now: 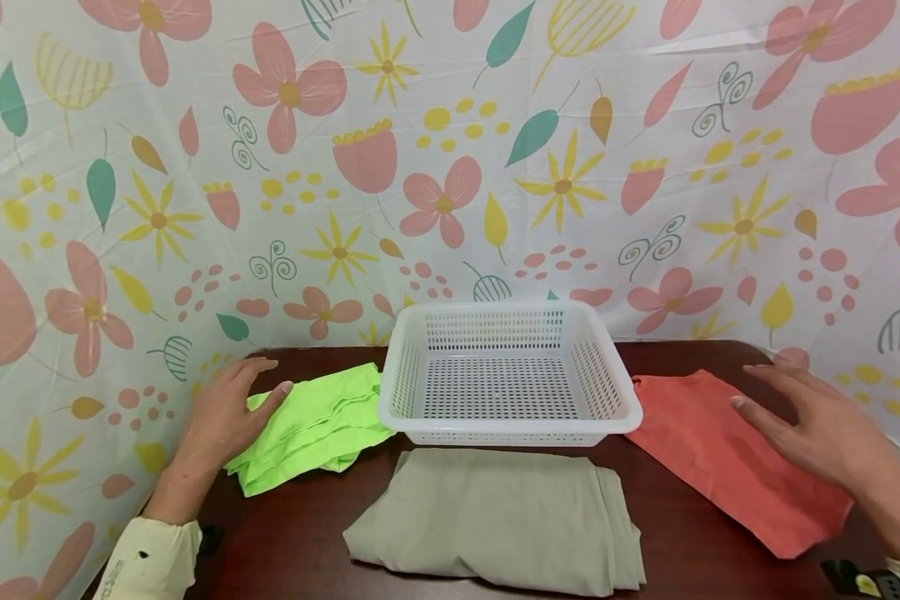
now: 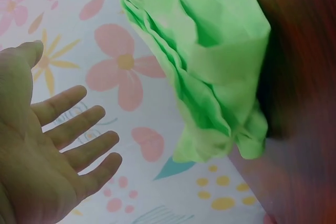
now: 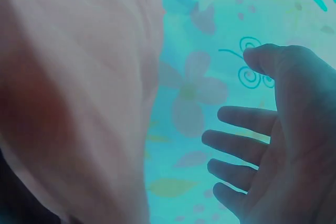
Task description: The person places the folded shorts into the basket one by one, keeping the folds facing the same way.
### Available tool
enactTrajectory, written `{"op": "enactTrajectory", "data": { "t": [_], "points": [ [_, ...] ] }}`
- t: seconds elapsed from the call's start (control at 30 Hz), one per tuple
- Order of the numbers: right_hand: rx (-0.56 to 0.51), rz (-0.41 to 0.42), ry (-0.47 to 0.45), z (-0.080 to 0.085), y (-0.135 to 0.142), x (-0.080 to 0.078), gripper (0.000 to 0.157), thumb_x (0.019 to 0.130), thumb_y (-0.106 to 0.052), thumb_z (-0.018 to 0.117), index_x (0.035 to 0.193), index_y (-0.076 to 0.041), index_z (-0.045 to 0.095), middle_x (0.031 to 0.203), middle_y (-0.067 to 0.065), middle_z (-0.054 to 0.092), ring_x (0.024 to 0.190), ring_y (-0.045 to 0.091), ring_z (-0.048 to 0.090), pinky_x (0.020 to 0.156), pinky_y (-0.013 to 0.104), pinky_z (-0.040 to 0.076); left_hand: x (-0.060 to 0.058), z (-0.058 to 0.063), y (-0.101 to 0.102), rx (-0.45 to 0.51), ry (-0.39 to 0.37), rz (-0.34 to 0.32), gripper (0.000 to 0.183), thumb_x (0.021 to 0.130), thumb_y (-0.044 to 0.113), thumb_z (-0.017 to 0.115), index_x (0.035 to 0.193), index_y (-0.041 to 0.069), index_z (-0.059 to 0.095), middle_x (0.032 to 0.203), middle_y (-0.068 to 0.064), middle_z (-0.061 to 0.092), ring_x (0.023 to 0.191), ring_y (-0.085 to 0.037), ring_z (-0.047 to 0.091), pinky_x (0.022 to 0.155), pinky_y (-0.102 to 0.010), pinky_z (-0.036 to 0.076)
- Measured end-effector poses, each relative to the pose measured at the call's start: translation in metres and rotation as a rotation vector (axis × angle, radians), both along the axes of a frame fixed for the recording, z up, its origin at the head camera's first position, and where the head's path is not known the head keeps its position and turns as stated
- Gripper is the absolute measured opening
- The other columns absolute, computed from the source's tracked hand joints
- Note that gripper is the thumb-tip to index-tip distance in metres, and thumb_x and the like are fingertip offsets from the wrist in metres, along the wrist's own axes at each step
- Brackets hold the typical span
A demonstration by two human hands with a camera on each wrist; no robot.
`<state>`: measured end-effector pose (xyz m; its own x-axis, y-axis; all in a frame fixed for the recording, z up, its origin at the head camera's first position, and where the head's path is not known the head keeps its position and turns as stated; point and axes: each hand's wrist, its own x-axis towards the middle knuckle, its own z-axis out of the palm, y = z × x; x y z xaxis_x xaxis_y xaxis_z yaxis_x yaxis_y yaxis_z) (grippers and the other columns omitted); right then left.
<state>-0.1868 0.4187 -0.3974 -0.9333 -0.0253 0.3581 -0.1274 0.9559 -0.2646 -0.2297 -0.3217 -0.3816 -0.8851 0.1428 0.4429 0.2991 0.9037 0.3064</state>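
Observation:
On the left, my left hand [image 1: 228, 412] is beside a folded lime-green cloth [image 1: 315, 425], its fingers spread and holding nothing. The left wrist view shows the same hand [image 2: 58, 145] with its palm bare and the green cloth [image 2: 210, 66] apart from the fingertips. My right hand [image 1: 825, 421] hovers by a red-orange cloth [image 1: 735, 458] at the right, thumb and fingers extended. Its palm and separated fingers show in the right wrist view, where the cloth [image 3: 84, 77] looks pale and blurred. A folded grey-beige cloth [image 1: 495, 521] lies at the front middle, away from both hands.
A white perforated plastic basket [image 1: 510, 429] stands behind the grey-beige cloth, between the green and red-orange ones, with nothing inside. The dark wooden table [image 1: 285, 533] ends at a flower-printed curtain [image 1: 450, 108] at the back and left.

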Motion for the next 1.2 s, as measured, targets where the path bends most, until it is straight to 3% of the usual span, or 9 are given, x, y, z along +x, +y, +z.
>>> {"op": "enactTrajectory", "data": {
  "t": [0.33,0.77,1.0,1.2],
  "points": [
    [0.033,-0.022,-0.02,0.004,-0.012,0.003,0.074,0.097,-0.049,0.075,0.143,0.005,0.055,0.139,0.041,0.051,0.125,0.061,0.046,0.096,0.081,0.038,0.003,0.002,0.016,-0.001,-0.006,-0.023,0.055,0.106,0.046,0.065,0.141,0.005,0.062,0.144,-0.019,0.06,0.13,-0.043,0.057,0.104,-0.065,0.046],
    [0.05,0.044,0.014,0.007,-0.02,0.005,0.064,0.098,-0.044,0.075,0.14,0.002,0.059,0.139,0.036,0.054,0.127,0.059,0.048,0.094,0.076,0.039,0.006,0.0,0.028,-0.005,-0.041,-0.036,0.057,0.105,0.051,0.063,0.141,0.006,0.062,0.144,-0.017,0.06,0.13,-0.041,0.057,0.105,-0.063,0.047],
    [0.011,0.069,0.004,0.007,-0.024,0.005,0.063,0.099,-0.043,0.074,0.142,0.001,0.058,0.143,0.035,0.053,0.14,0.06,0.039,0.098,0.077,0.036,0.006,-0.001,0.033,-0.007,-0.04,-0.047,0.057,0.105,0.052,0.063,0.142,0.009,0.063,0.143,-0.015,0.061,0.13,-0.039,0.058,0.104,-0.062,0.047],
    [0.037,0.069,0.013,0.007,-0.028,0.006,0.063,0.098,-0.043,0.075,0.142,0.0,0.059,0.141,0.034,0.054,0.134,0.061,0.043,0.097,0.077,0.037,0.008,-0.002,0.037,-0.021,-0.033,-0.062,0.056,0.105,0.051,0.063,0.142,0.009,0.062,0.143,-0.015,0.061,0.13,-0.04,0.058,0.104,-0.063,0.047]
  ]
}}
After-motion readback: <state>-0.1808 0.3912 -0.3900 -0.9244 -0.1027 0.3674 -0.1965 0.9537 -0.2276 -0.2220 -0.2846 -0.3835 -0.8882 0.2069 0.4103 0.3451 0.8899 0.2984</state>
